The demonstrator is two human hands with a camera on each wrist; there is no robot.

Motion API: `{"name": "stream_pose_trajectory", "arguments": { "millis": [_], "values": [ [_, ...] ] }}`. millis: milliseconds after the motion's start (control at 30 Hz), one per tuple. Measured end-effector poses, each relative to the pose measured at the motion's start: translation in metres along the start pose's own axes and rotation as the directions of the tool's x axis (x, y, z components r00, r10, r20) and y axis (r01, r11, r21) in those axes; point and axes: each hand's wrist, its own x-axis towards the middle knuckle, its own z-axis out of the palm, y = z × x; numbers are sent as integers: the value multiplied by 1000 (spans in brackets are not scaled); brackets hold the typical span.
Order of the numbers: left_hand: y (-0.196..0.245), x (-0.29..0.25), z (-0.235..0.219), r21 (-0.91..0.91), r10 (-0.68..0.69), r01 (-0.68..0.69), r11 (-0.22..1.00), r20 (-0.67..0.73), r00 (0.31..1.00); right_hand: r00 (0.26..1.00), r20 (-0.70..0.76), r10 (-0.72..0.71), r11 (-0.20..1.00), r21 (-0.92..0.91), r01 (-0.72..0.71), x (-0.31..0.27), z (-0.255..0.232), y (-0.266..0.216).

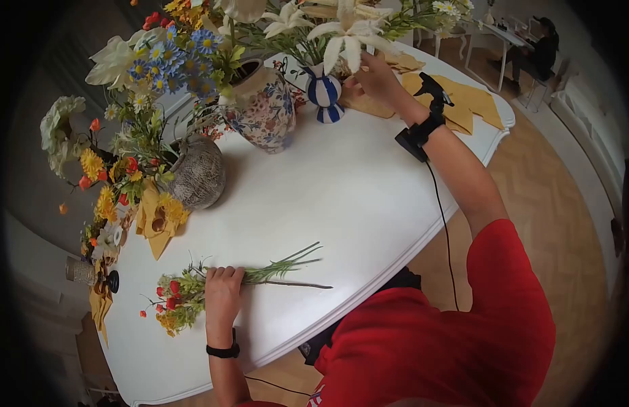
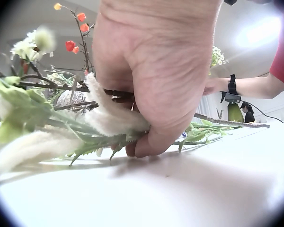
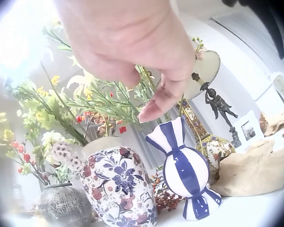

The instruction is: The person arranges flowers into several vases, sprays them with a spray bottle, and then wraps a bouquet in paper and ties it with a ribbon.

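My left hand grips a small bunch of flowers low over the white table, its bare stems pointing right. In the left wrist view the fingers of this hand curl round the brown and green stems, near a fuzzy white petal. My right hand is raised beside the blue-and-white striped vase, by the white lilies. Seen from the right wrist, that hand hangs above the striped vase, fingers loosely bent and apart, green stems behind them.
A floral vase and a rough grey vase hold flowers along the table's far side. Yellow cloths lie at its right end, another at left. A cable hangs from my right wrist. A seated person is in the background.
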Motion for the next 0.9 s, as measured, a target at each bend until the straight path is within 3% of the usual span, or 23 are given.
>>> {"name": "stream_pose_trajectory", "arguments": {
  "millis": [267, 467, 567, 600, 667, 700, 800, 867, 900],
  "values": [
    [0, 1, 1, -1, 4, -4, 1000, 4, 1000, 1000, 14, 19, 1000, 12, -19, -13, -4, -1],
    [1, 3, 1, 3, 22, -22, 1000, -10, 1000, 985, -129, 116, 982, 164, -94, 14, 2, 5],
    [3, 2, 0, -4, 14, -14, 1000, -2, 1000, 970, -243, 10, 1000, 31, -3, 32, 1, 6],
    [3, 2, 0, -8, 8, -8, 1000, 2, 1000, 948, -288, -133, 981, -174, 85, 40, -1, 8],
    [2, 2, 0, -2, 9, -9, 1000, 10, 1000, 861, -284, -421, 803, -559, 208, 52, -3, 11],
    [2, 2, 0, 0, 9, -9, 1000, 14, 1000, 794, -297, -530, 742, -616, 265, 55, -1, 15],
    [1, 2, 0, -2, 18, -18, 1000, -4, 1000, 793, -76, -604, 533, -779, 331, 93, -15, 32],
    [2, 1, -1, 0, 10, -10, 1000, 7, 1000, 752, -55, -657, 506, -772, 385, 102, -7, 39],
    [2, 2, -1, 1, 7, -7, 1000, 11, 1000, 777, -87, -624, 586, -709, 392, 102, -5, 45]
  ]
}}
